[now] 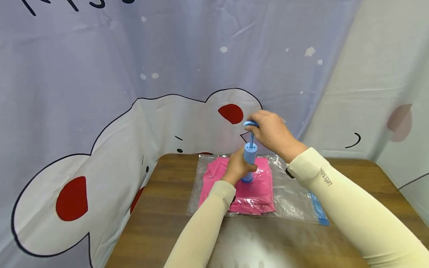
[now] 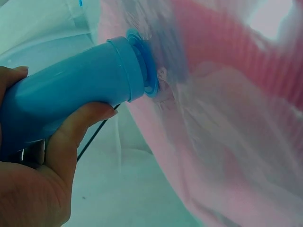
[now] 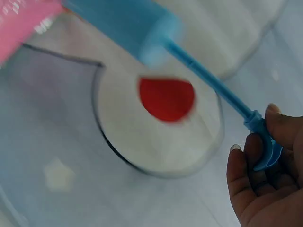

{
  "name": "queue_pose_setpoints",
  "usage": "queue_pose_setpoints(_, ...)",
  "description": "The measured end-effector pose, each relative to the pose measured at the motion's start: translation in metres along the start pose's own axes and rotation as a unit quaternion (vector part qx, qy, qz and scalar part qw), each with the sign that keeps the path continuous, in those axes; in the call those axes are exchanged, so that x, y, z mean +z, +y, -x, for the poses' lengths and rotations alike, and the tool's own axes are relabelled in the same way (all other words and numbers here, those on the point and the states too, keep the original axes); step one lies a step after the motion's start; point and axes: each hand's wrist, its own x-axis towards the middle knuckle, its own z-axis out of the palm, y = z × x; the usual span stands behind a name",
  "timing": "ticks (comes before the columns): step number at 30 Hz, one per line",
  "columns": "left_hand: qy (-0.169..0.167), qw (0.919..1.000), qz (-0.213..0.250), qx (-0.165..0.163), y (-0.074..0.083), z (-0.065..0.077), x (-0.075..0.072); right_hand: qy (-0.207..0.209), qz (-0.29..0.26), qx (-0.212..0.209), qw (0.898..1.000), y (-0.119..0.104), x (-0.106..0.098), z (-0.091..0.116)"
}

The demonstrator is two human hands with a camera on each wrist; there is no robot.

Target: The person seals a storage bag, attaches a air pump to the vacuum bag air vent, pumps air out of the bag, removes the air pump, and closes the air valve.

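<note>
Head view: bright, soft, fairly even light; one broad pale glare on the near wooden tabletop (image 1: pixel 254 249); small white glints on the clear plastic bag (image 1: pixel 293 201); soft shading along folds of the printed curtain (image 1: pixel 187 44). Left wrist view: dimmer, hazy, blue-green cast; one burnt-out highlight at upper right, on the bag; left hand (image 2: pixel 45 184) partly in shadow. Right wrist view: cool, muted; pump barrel (image 3: pixel 118 23) and curtain print blurred; pump handle (image 3: pixel 271 153) and right hand (image 3: pixel 270 194) sharper.

Pump barrel (image 3: pixel 124 24) blurry in the right wrist view, partly beyond the top edge.
</note>
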Motion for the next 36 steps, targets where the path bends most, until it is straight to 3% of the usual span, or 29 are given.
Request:
queue_pose_setpoints(3, 0.008, 0.9993, 0.005, 0.036, -0.024, -0.014, 0.015, -0.028, 0.007, 0.001, 1.000, 0.008, 0.027, 0.016)
queue_pose_setpoints(8, 0.011, 0.9968, -0.004, 0.079, -0.082, -0.053, 0.055, -0.016, 0.004, 0.011, 1.000, 0.020, 0.054, 0.033)
queue_pose_setpoints(12, 0.021, 0.9948, -0.039, 0.092, -0.099, -0.067, 0.068, -0.001, -0.003, 0.005, 1.000, 0.022, 0.058, 0.036)
queue_pose_setpoints(15, 0.019, 0.9958, -0.035, 0.082, -0.082, -0.057, 0.057, 0.000, -0.007, 0.002, 1.000, 0.021, 0.053, 0.033)
queue_pose_setpoints(20, -0.006, 0.9994, -0.006, 0.034, -0.017, -0.017, 0.013, 0.024, -0.017, 0.007, 1.000, 0.012, 0.024, 0.017)
queue_pose_setpoints(23, -0.013, 0.9998, -0.010, 0.006, 0.005, -0.001, 0.000, 0.055, -0.020, 0.001, 0.998, 0.000, -0.002, 0.002)
queue_pose_setpoints(27, -0.021, 0.9997, -0.009, -0.013, 0.012, 0.007, -0.002, 0.103, -0.021, -0.011, 0.994, -0.015, -0.034, -0.016)
queue_pose_setpoints(30, -0.017, 0.9998, 0.000, -0.011, 0.012, 0.007, -0.002, 0.115, -0.021, -0.006, 0.993, -0.019, -0.044, -0.021)
queue_pose_setpoints(33, -0.016, 0.9998, 0.004, -0.009, 0.012, 0.006, -0.002, 0.100, -0.018, 0.002, 0.995, -0.017, -0.040, -0.018)
queue_pose_setpoints(36, -0.020, 0.9998, -0.001, -0.009, 0.012, 0.003, -0.003, 0.071, -0.012, 0.005, 0.997, -0.009, -0.022, -0.009)
